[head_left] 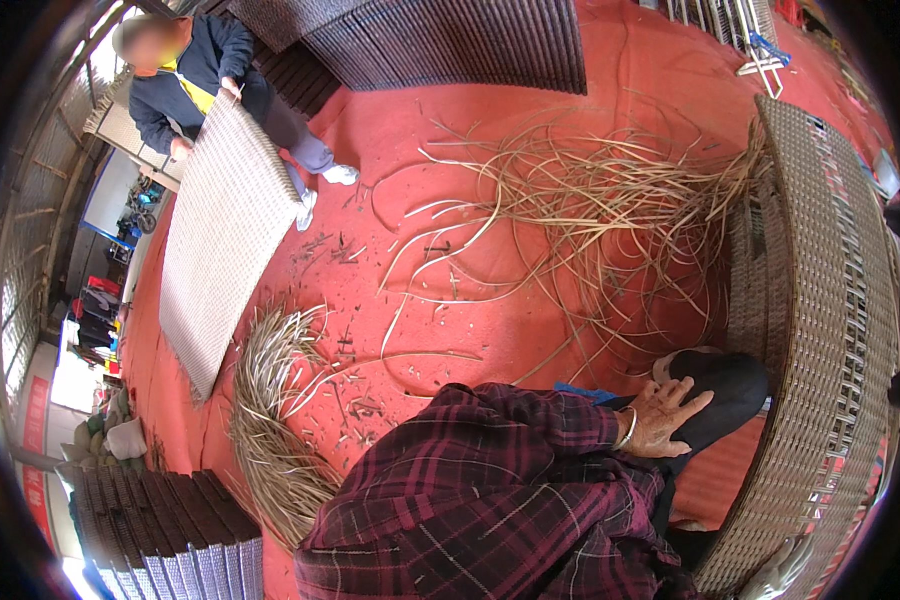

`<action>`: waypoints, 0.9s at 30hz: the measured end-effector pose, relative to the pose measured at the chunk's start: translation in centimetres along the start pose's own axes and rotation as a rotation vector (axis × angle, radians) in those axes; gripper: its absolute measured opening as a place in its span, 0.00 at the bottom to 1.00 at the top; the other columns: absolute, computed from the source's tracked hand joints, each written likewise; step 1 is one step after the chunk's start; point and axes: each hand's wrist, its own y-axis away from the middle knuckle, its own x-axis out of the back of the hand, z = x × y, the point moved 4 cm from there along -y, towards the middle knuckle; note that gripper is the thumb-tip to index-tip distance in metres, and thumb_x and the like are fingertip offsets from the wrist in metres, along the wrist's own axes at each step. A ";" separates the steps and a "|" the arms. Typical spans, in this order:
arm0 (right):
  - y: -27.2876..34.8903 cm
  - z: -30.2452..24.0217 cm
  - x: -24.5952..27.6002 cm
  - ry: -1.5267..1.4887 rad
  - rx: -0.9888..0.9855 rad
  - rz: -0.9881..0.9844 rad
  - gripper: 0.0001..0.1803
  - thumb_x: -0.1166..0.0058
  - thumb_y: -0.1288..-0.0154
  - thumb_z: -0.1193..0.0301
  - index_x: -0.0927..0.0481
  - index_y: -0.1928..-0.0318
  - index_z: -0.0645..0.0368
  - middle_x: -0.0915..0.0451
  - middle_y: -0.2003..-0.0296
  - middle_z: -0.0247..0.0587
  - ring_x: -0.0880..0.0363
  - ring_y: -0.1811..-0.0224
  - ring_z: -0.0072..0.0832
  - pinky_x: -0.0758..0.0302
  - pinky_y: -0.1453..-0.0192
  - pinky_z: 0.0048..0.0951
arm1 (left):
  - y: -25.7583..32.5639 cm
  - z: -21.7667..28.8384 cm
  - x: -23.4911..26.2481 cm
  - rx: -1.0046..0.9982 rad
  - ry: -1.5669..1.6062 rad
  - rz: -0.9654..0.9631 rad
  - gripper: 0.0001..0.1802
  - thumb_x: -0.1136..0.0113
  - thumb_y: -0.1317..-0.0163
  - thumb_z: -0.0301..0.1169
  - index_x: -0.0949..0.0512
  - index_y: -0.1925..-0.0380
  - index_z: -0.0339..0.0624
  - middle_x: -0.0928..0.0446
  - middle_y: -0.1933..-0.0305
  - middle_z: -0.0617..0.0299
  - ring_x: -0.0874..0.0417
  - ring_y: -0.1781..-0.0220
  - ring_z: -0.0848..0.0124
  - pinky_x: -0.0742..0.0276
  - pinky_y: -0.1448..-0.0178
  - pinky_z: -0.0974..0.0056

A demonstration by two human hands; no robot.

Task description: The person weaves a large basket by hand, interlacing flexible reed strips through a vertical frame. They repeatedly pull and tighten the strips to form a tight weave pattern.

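Observation:
My left hand (660,415), with a pale bracelet at the wrist, rests on my dark-trousered knee (725,395). Its fingers are spread and hold nothing. To its right stands a tall woven panel (835,300) of tan-grey strips, upright, with a column of open gaps in the weave. At the panel's lower part a pale, glove-like shape (785,572) shows, apparently my right hand; its fingers are too unclear to read. Long loose strips (590,200) trail from the panel's far side across the red floor. My plaid sleeve (470,480) covers the lower middle.
At the far left a person (195,75) holds a large pale woven panel (225,225) in both hands. A bundle of strips (270,430) lies nearer me, amid scattered offcuts. Dark woven pieces (170,520) are stacked at lower left; ribbed dark panels (450,45) stand behind.

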 end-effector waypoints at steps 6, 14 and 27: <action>0.0 0.2 0.0 0.000 -0.007 0.025 0.24 0.48 0.29 0.52 0.19 0.47 0.60 0.18 0.52 0.49 0.21 0.49 0.48 0.23 0.44 0.47 | -0.1 0.2 -0.1 -0.007 -0.011 -0.003 0.55 0.37 0.42 0.52 0.59 0.23 0.50 0.52 0.26 0.32 0.46 0.25 0.42 0.44 0.35 0.41; -0.1 0.4 0.0 0.007 -0.003 0.014 0.24 0.48 0.29 0.52 0.19 0.47 0.59 0.18 0.52 0.48 0.21 0.49 0.46 0.23 0.44 0.46 | -0.1 0.4 -0.1 -0.002 -0.008 -0.036 0.55 0.37 0.43 0.51 0.59 0.23 0.49 0.53 0.25 0.32 0.48 0.24 0.43 0.45 0.35 0.40; -0.2 0.3 0.4 -0.005 0.022 0.038 0.23 0.49 0.28 0.53 0.18 0.48 0.58 0.17 0.52 0.46 0.20 0.50 0.46 0.23 0.45 0.46 | -0.3 0.4 -0.5 -0.029 -0.028 -0.014 0.55 0.37 0.43 0.52 0.58 0.23 0.49 0.52 0.26 0.34 0.46 0.25 0.44 0.44 0.36 0.43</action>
